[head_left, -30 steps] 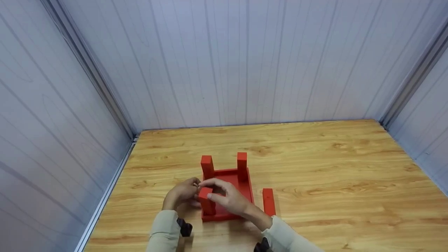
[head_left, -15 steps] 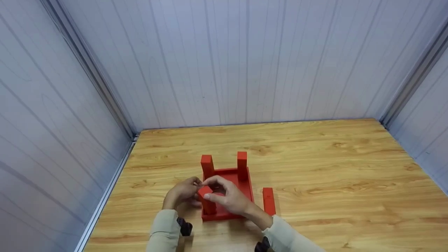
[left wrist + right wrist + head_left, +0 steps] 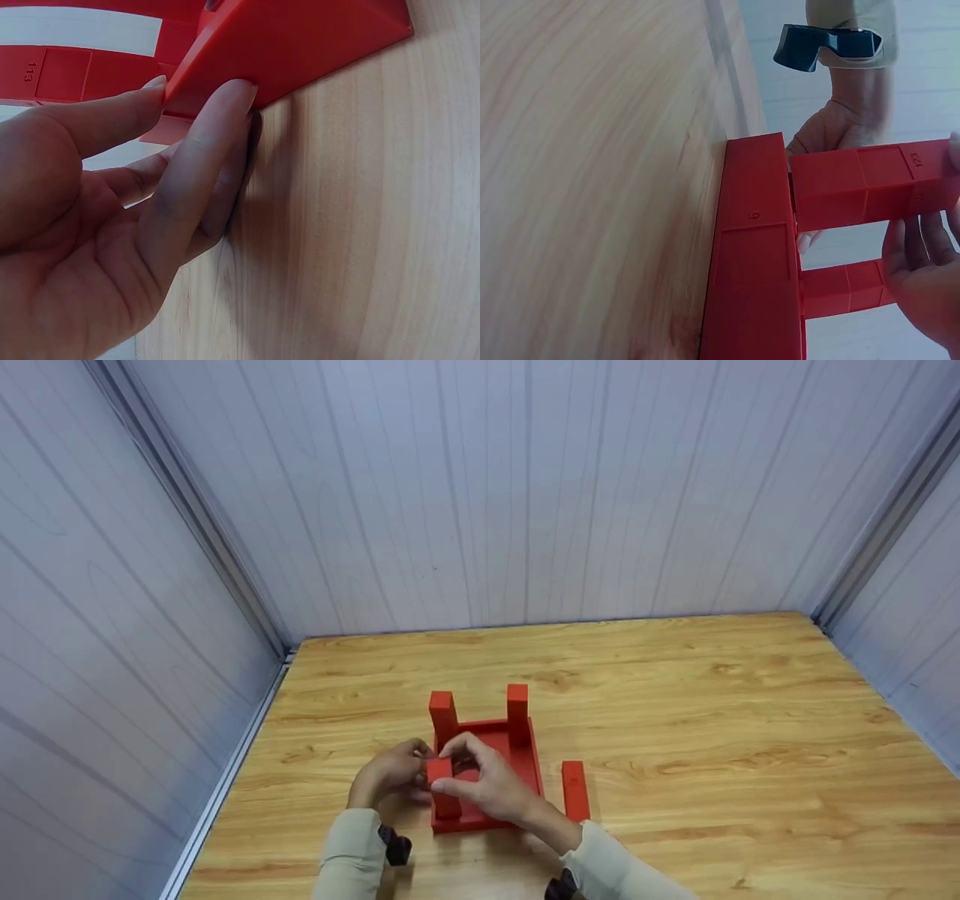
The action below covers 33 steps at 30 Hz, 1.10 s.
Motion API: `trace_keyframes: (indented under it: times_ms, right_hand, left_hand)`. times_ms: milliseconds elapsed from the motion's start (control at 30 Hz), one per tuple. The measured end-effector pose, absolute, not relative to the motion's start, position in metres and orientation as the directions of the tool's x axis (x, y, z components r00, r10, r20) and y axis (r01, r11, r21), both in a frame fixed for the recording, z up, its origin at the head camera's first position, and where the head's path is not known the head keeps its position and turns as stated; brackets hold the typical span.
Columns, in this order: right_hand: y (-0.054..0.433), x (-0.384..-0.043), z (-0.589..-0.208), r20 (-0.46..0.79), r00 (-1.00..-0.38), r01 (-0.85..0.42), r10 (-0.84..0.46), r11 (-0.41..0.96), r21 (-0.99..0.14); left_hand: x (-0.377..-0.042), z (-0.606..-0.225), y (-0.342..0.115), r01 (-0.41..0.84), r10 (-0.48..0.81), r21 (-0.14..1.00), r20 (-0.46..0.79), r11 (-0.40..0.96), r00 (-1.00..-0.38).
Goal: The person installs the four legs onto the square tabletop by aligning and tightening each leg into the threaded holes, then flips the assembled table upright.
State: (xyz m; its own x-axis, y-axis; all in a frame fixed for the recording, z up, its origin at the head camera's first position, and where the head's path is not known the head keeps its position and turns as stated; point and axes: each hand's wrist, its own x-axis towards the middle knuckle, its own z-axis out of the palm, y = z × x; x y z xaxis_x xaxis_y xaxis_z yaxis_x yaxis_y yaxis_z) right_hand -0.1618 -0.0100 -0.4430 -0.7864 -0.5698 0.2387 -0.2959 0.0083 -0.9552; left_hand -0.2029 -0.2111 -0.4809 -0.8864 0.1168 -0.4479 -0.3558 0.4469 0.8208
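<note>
In the head view a shallow red tray-like base [image 3: 495, 826] lies on the table with upright red posts at its corners. My right hand [image 3: 491, 787] pinches the top of the near-left post [image 3: 448, 805] between thumb and fingers. The right wrist view shows this numbered post [image 3: 866, 184] standing at the corner of the base [image 3: 751, 292], with a thin dark gap where they meet. At the left side, my left hand [image 3: 391, 769] grips the base's edge. Its thumb and fingers lie against the red wall [image 3: 315, 49] in the left wrist view.
Two more posts, the far-left post [image 3: 443, 712] and far-right post [image 3: 518, 712], stand at the base's back corners. A loose red block [image 3: 576, 791] lies on the wooden table [image 3: 735, 735] to the right. White panel walls [image 3: 480, 495] bound the table's back and sides.
The post in my right hand has twisted and tilted slightly, and its top now sits squarer. My right fingers have shifted a little around its top. The left hand stays in place.
</note>
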Motion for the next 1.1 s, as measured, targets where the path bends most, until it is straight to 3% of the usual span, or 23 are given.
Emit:
trace_keyframes:
  times_ms: [233,667,1100]
  right_hand:
    - [-0.011,-0.16,-0.441,0.252,-0.779,-0.328,-0.574,0.029,-0.944]
    - [-0.009,-0.178,-0.47,0.286,-0.672,-0.285,-0.683,-0.118,-0.951]
    - [-0.01,-0.175,-0.466,0.198,-0.744,-0.22,-0.638,-0.045,-0.974]
  left_hand:
    - [-0.204,-0.481,-0.212,-0.368,0.121,0.818,-0.461,0.442,-0.879]
    - [-0.204,-0.481,-0.212,-0.34,0.146,0.825,-0.444,0.451,-0.884]
    - [-0.203,-0.48,-0.211,-0.37,0.11,0.808,-0.465,0.459,-0.879]
